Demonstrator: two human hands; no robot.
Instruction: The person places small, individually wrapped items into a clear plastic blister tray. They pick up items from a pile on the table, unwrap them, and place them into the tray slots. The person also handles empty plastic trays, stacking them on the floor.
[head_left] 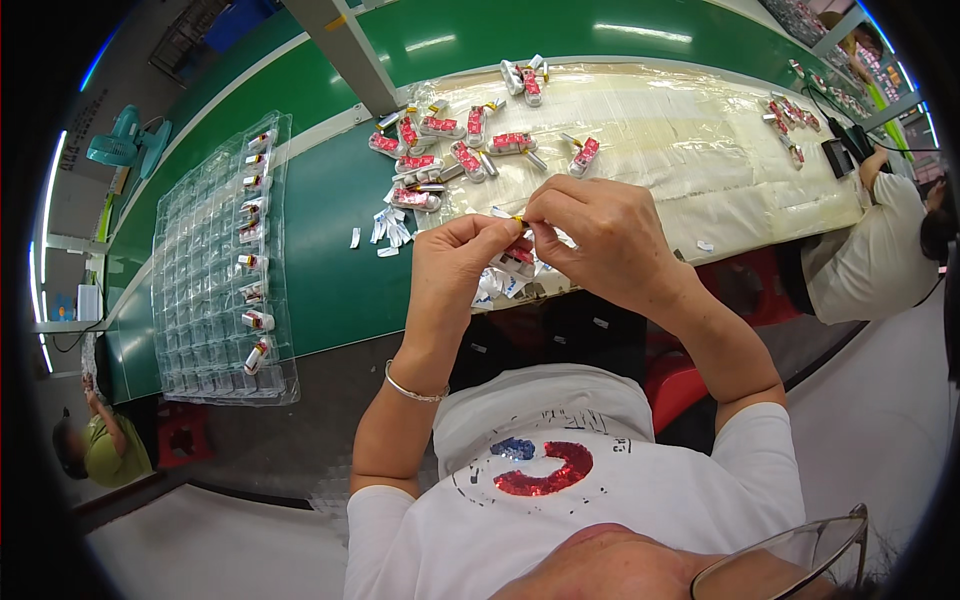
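Observation:
Over the table's near edge, my left hand (462, 262) and my right hand (607, 238) meet, thumbs and fingers pinched together. Between the fingertips is a small part with yellow tape, joined to or lying against a red-and-white electronic module (516, 262) just below; the fingers partly hide it. White paper strips (492, 287) lie under my hands. Farther off, several similar modules (468, 160) with silver cylindrical pieces are spread over the table's left part. More white strips (391, 228) form a small pile to the left of my left hand.
On the left, a clear plastic tray (200, 290) with many pockets holds several modules along its right column. A metal post (345, 52) rises behind the work area. Plastic-wrapped covering (690, 140) spreads across the table. Another person (870, 250) sits at the right; a teal fan (125, 140) stands far left.

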